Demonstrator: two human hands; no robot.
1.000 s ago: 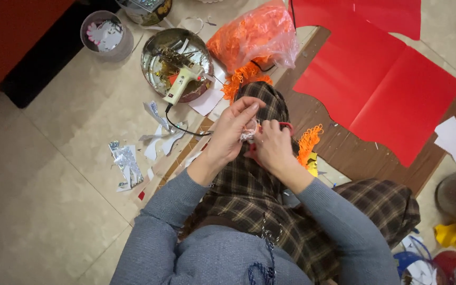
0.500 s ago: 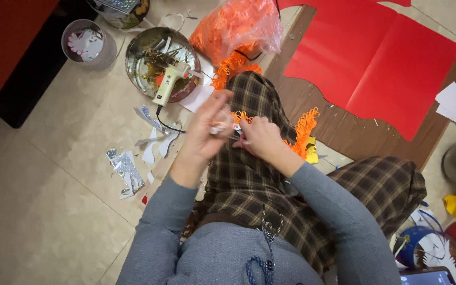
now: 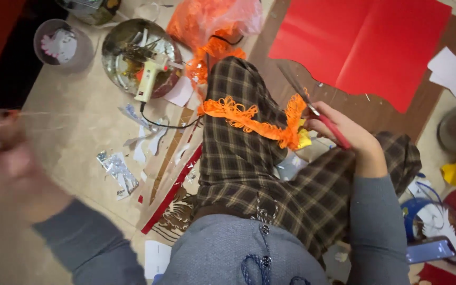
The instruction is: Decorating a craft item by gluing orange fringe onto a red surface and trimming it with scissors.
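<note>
Head camera view, looking down at my lap as I sit on a tiled floor. My right hand is closed around red-handled scissors, whose blades point away from me toward a large red paper sheet lying far right. An orange frilly strip drapes across my checked trouser leg, its right end just beside my right hand. My left hand is swung out to the left and badly blurred; it seems to pinch something thin, but I cannot tell what or how tightly. Far left, a glue gun rests on the rim of a metal bowl, with paper scraps scattered near it. An orange plastic bag lies beyond my knee.
</note>
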